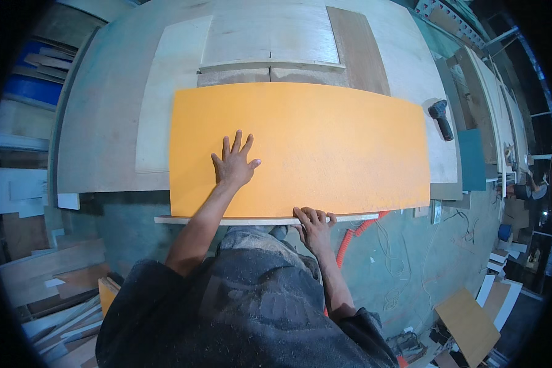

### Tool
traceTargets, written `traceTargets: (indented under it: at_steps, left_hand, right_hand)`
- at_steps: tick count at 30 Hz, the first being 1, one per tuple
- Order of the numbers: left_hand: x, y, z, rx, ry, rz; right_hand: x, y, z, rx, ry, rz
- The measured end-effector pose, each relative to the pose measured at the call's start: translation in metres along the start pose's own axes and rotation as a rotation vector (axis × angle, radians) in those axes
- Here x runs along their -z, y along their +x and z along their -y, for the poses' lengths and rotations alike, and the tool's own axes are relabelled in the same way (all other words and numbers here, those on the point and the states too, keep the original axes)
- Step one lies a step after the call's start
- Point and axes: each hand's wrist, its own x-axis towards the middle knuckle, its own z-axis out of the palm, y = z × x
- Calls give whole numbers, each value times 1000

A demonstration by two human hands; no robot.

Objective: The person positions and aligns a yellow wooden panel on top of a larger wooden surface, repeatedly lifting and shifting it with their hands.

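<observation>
texts, labels, brands | numbers, signs | status: none can be read

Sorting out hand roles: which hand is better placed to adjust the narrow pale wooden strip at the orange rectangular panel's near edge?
Likely the right hand: its fingers bend over the narrow pale wooden strip. The left hand lies spread on the orange rectangular panel, away from that edge.

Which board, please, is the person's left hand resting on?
The large orange panel: it lies beneath the spread left hand, whereas the brown board beyond is untouched.
</observation>
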Motion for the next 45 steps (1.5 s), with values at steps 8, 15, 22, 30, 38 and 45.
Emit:
traceTargets:
  at_steps: [8,15,22,30,38,45]
  left_hand:
    - [19,58,8,-2,-33,-17]
    - [46,109,5,1,-33,-12]
    - [60,143,7,-13,-21,-22]
    - [88,197,5,-34,-31,-45]
    - [124,280,5,-31,-36,-66]
    - [163,356,6,-31,-24,-70]
  right_hand:
    - [4,66,-10,-2,2,1]
    - [3,120,-24,12,26,-13]
    - [2,158,-30,38,28,-75]
    - [4,219,-43,43,47,-56]
    - [1,310,-62,68,16,-97]
    - [0,395,-79,103,0,-143]
